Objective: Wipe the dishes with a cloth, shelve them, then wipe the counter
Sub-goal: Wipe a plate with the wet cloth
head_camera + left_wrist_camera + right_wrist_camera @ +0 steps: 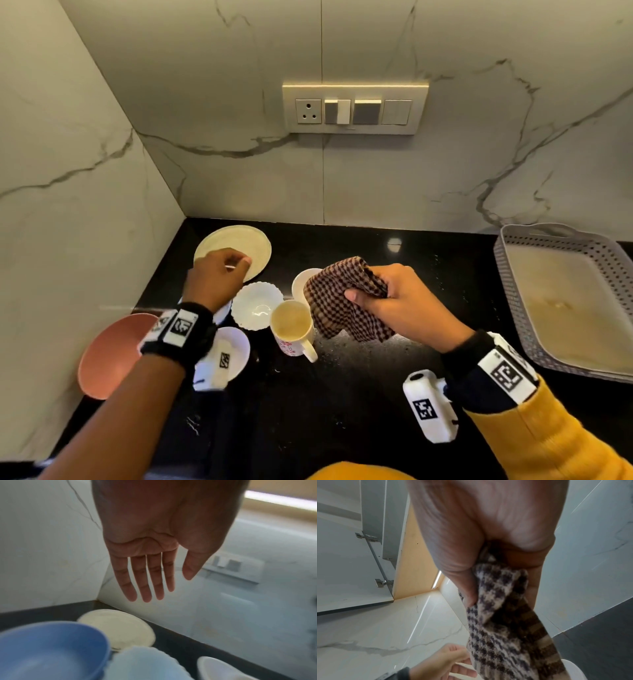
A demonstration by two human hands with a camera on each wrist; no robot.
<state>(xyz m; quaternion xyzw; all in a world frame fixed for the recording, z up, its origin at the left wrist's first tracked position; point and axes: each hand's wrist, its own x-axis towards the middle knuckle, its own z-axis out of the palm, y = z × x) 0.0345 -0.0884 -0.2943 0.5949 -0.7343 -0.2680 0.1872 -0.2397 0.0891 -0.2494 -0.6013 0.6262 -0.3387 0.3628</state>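
Note:
My left hand (236,263) hovers open over a cream plate (239,243) in the counter's back left corner; the left wrist view shows its straight fingers (145,582) above that plate (118,627), holding nothing. My right hand (363,291) grips a bunched brown checked cloth (339,305), also seen in the right wrist view (505,622). Below the cloth stand a cream mug (294,325) and a white cup (301,279), partly hidden. Nearby lie a white scalloped bowl (257,305), a white dish (236,346), a pink plate (109,353) and a blue bowl (51,653).
The black counter (376,394) meets marble walls at the left and back. A grey perforated tray (507,267) sits at the right edge. A switch panel (354,108) is on the back wall. An open cupboard door (373,520) hangs overhead.

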